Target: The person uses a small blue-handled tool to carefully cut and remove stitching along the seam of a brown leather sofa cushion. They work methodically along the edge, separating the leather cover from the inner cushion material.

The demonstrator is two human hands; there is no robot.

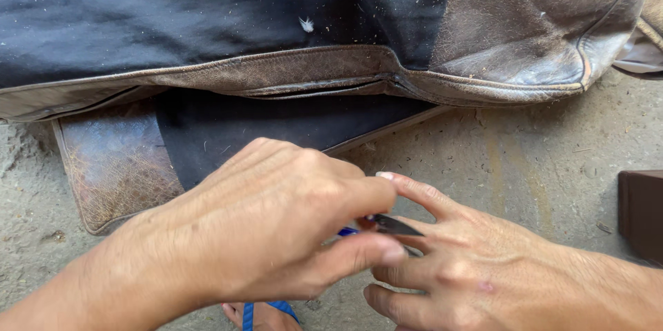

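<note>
A small dark blade (pixel 395 225), seemingly the tip of a blue-handled tool, sat between the two hands just below the worn cushion's lower edge; only its point and a sliver of blue (pixel 347 231) showed, so what kind of tool it was could not be made out. The left hand (pixel 276 224) was curled over it from the left, index finger and thumb pinched toward the blade, and hid the handle and whatever grip it had. The right hand (pixel 449 262) lay beside it, fingers spread and loosely bent, the blade resting across them; whether it gripped anything could not be told. Above the hands lay the cushion (pixel 311 27), dark cloth on top with cracked brown leather trim (pixel 525 34), its upper part cut off by the frame. Below the hands a blue-strapped sandal (pixel 266 314) was mostly out of view. Right of the cushion's corner, a brown block (pixel 642 213) was cut off at the edge, on the gritty concrete floor (pixel 525 158)
</note>
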